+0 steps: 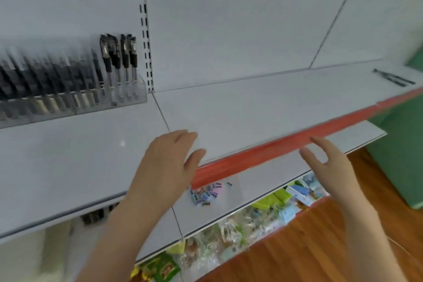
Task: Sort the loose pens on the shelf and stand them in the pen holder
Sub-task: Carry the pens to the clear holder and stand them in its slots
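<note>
A clear plastic pen holder (128, 96) stands at the back left of the white shelf (240, 107), with several black pens (119, 57) upright in it; the row further left is blurred. A few loose black pens (393, 78) lie flat at the shelf's far right. My left hand (169, 162) hovers over the shelf's front edge, fingers apart, holding nothing. My right hand (329, 167) is in front of the red edge strip (286, 142), fingers spread and empty. Both hands are far from the loose pens.
A lower shelf (251, 181) carries small scattered coloured items (206, 192). Below it are packaged goods (263, 213). A wooden floor (320, 247) and a green object (402, 155) are at the right. A slotted upright (144, 25) divides the back panel.
</note>
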`<state>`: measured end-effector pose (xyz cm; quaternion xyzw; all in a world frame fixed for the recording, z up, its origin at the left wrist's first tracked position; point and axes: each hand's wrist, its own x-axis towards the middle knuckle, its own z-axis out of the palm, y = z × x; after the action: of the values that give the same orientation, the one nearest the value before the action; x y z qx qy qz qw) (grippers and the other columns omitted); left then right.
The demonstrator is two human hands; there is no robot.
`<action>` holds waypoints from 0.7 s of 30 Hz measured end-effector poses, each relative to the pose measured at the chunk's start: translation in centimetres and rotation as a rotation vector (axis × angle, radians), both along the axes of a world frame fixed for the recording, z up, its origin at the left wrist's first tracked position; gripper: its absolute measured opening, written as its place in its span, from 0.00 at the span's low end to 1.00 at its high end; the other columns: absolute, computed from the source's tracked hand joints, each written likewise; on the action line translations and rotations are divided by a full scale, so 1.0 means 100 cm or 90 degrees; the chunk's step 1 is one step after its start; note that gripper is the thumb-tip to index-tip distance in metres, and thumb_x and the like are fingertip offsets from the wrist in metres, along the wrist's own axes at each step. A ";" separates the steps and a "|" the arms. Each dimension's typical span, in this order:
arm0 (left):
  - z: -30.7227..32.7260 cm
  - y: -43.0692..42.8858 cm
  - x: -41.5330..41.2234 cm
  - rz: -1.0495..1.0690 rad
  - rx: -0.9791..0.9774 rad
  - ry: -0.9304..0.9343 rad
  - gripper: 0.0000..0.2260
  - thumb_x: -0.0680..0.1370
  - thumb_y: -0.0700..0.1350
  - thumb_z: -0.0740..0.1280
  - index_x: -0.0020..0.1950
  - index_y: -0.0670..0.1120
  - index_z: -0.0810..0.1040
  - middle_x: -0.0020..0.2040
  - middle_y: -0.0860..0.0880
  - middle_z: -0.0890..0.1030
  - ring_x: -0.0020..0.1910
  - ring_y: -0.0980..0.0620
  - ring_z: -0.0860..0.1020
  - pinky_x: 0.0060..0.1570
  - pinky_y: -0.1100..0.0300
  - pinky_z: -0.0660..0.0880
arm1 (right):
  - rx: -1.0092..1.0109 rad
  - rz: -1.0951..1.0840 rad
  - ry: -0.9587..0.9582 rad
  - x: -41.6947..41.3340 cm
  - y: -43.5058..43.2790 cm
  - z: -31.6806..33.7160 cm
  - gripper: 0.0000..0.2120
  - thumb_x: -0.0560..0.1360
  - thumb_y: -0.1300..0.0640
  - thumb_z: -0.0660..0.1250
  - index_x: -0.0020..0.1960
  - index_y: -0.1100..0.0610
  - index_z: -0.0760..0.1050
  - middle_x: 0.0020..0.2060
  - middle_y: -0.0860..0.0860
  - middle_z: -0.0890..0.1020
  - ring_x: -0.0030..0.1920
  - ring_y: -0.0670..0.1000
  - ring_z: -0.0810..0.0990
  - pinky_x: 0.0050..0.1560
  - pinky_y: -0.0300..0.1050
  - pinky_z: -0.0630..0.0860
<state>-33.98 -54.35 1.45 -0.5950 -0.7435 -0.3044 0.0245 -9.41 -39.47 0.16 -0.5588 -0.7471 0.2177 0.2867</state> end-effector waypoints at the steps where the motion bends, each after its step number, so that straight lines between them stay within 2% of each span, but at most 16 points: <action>1: 0.001 0.009 0.026 -0.045 0.004 0.018 0.16 0.73 0.50 0.63 0.51 0.40 0.81 0.47 0.42 0.84 0.45 0.43 0.83 0.46 0.54 0.78 | -0.004 -0.007 0.000 0.020 0.003 -0.003 0.23 0.76 0.53 0.64 0.69 0.58 0.66 0.69 0.54 0.70 0.69 0.53 0.66 0.66 0.46 0.62; 2: -0.001 0.018 0.053 -0.091 -0.001 0.038 0.16 0.73 0.50 0.62 0.49 0.41 0.82 0.44 0.44 0.84 0.41 0.45 0.83 0.41 0.58 0.78 | -0.006 -0.014 -0.003 0.042 0.006 -0.006 0.23 0.76 0.53 0.64 0.69 0.57 0.66 0.68 0.53 0.70 0.69 0.53 0.67 0.66 0.47 0.63; 3: -0.005 0.026 0.078 -0.130 -0.017 0.047 0.15 0.72 0.51 0.61 0.48 0.42 0.82 0.42 0.46 0.84 0.38 0.47 0.83 0.40 0.60 0.77 | -0.010 -0.023 -0.006 0.064 0.008 -0.009 0.23 0.76 0.52 0.64 0.69 0.57 0.66 0.68 0.53 0.71 0.68 0.53 0.68 0.66 0.47 0.64; 6: -0.021 0.047 0.148 -0.215 -0.066 0.055 0.16 0.72 0.52 0.62 0.49 0.43 0.82 0.42 0.47 0.84 0.38 0.47 0.83 0.38 0.56 0.79 | -0.012 -0.059 -0.022 0.132 0.015 -0.013 0.23 0.76 0.53 0.64 0.68 0.58 0.67 0.67 0.54 0.72 0.67 0.54 0.70 0.66 0.48 0.65; 10: -0.035 0.069 0.222 -0.285 -0.110 0.121 0.17 0.72 0.54 0.56 0.44 0.48 0.82 0.35 0.53 0.83 0.31 0.54 0.81 0.30 0.62 0.77 | -0.021 -0.122 -0.053 0.218 0.020 -0.016 0.21 0.77 0.53 0.63 0.68 0.59 0.68 0.66 0.54 0.73 0.66 0.54 0.70 0.64 0.44 0.64; 14: -0.043 0.102 0.278 -0.345 -0.131 0.123 0.18 0.71 0.54 0.56 0.43 0.46 0.82 0.34 0.51 0.83 0.30 0.51 0.81 0.27 0.58 0.77 | -0.030 -0.167 -0.077 0.286 0.027 -0.015 0.22 0.77 0.53 0.63 0.68 0.59 0.68 0.66 0.54 0.73 0.65 0.53 0.71 0.62 0.42 0.64; 15: -0.043 0.111 0.291 -0.356 -0.139 0.127 0.20 0.71 0.55 0.55 0.45 0.46 0.82 0.36 0.50 0.83 0.32 0.50 0.82 0.30 0.57 0.78 | -0.028 -0.174 -0.085 0.299 0.031 -0.015 0.21 0.77 0.53 0.63 0.68 0.60 0.68 0.66 0.54 0.73 0.65 0.53 0.71 0.63 0.42 0.64; 16: -0.042 0.120 0.305 -0.371 -0.155 0.118 0.23 0.72 0.56 0.53 0.50 0.45 0.81 0.41 0.49 0.83 0.37 0.49 0.82 0.36 0.54 0.79 | -0.028 -0.179 -0.089 0.310 0.035 -0.016 0.21 0.77 0.54 0.63 0.68 0.60 0.68 0.66 0.55 0.73 0.66 0.53 0.70 0.64 0.42 0.63; 18: -0.045 0.142 0.330 -0.397 -0.196 0.120 0.23 0.77 0.57 0.51 0.63 0.46 0.74 0.56 0.48 0.79 0.53 0.49 0.78 0.54 0.55 0.73 | -0.033 -0.189 -0.086 0.329 0.045 -0.020 0.21 0.77 0.54 0.63 0.68 0.60 0.68 0.66 0.55 0.73 0.67 0.53 0.69 0.65 0.42 0.62; 19: -0.050 0.154 0.339 -0.410 -0.196 0.125 0.21 0.79 0.56 0.52 0.67 0.48 0.70 0.62 0.49 0.76 0.59 0.50 0.75 0.58 0.58 0.69 | -0.038 -0.193 -0.084 0.337 0.053 -0.023 0.21 0.77 0.54 0.63 0.68 0.60 0.68 0.66 0.54 0.73 0.67 0.53 0.69 0.65 0.41 0.63; 21: -0.057 0.183 0.359 -0.420 -0.220 0.125 0.20 0.80 0.53 0.54 0.71 0.49 0.65 0.66 0.51 0.72 0.63 0.52 0.72 0.61 0.61 0.66 | -0.052 -0.199 -0.087 0.351 0.071 -0.030 0.21 0.77 0.53 0.62 0.68 0.59 0.68 0.66 0.54 0.73 0.67 0.52 0.70 0.64 0.42 0.64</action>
<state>1.91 -36.02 -4.21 -0.8239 -0.5466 -0.1074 -0.1041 25.64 -32.38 -2.86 -0.6929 -0.6592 0.1622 0.2430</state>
